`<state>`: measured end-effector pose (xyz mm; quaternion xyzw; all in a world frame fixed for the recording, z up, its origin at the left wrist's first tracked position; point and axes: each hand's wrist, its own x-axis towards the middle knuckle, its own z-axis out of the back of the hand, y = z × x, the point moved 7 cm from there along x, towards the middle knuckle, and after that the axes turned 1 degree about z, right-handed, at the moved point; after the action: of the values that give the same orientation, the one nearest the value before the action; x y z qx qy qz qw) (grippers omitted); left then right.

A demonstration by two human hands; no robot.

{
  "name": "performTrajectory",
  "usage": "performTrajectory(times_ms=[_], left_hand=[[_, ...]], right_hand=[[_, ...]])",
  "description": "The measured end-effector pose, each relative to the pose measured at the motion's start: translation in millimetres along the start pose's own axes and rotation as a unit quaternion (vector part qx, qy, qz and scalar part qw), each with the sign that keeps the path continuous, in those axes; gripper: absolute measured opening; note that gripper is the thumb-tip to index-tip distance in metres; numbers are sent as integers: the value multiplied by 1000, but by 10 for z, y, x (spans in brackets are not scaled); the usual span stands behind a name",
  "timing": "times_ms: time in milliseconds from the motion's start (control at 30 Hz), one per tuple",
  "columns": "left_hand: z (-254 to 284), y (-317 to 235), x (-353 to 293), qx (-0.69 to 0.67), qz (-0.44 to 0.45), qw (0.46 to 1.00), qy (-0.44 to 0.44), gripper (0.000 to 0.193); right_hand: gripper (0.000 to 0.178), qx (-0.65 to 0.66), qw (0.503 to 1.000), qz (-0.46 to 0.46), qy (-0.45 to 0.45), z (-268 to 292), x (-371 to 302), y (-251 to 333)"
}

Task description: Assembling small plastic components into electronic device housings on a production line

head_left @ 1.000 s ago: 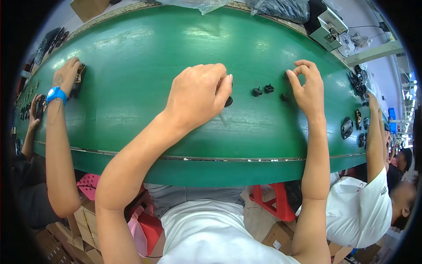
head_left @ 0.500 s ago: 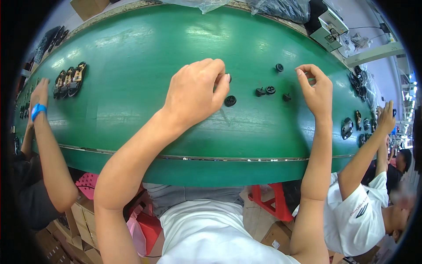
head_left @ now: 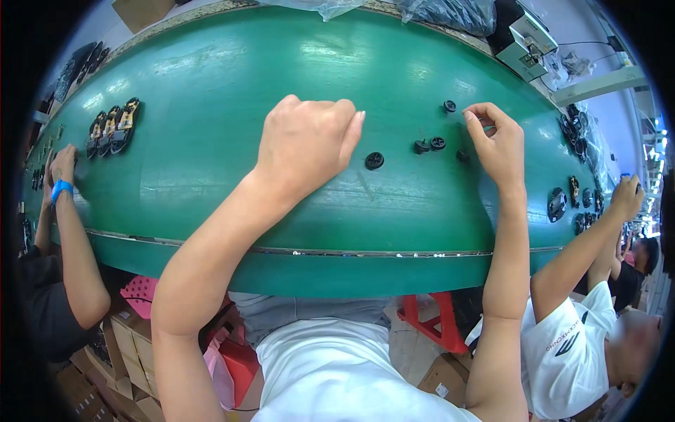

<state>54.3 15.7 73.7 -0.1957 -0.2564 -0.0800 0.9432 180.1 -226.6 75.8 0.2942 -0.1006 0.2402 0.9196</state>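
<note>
My left hand [head_left: 306, 144] rests on the green conveyor belt [head_left: 232, 77] with its fingers curled under; whatever is inside them is hidden. Just right of its fingertips lies a small black wheel [head_left: 374, 160]. My right hand [head_left: 498, 144] hovers at the belt's right part, thumb and forefinger pinched close together, with a small black part [head_left: 462, 155] beside the thumb. Two more black wheels [head_left: 429, 145] lie between my hands, and another wheel [head_left: 449, 106] lies farther back.
A group of black toy chassis [head_left: 111, 126] rides the belt at far left, near a co-worker's hand with a blue wristband [head_left: 62, 188]. At right another person [head_left: 598, 330] reaches toward dark parts [head_left: 562, 202]. A grey machine [head_left: 524, 42] stands behind the belt. Boxes and a red stool sit underneath.
The toy chassis group has moved right along the belt, and the left co-worker's hand has drawn back. One more wheel now lies behind my right hand. The right co-worker's arm has lowered.
</note>
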Motion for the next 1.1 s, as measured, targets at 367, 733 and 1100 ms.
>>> performTrajectory(times_ms=[367,733,1100], left_hand=[[112,236,68,-88,31,992,-82,28],[-133,118,1,-122,-19,992,19,4],[-282,-86,-150,-142,-88,986,-6,14]], right_hand=[[53,47,994,86,38,-263,-70,172],[71,116,951,264,108,-743,-376,1165],[16,47,977,202,41,-626,-374,1096]])
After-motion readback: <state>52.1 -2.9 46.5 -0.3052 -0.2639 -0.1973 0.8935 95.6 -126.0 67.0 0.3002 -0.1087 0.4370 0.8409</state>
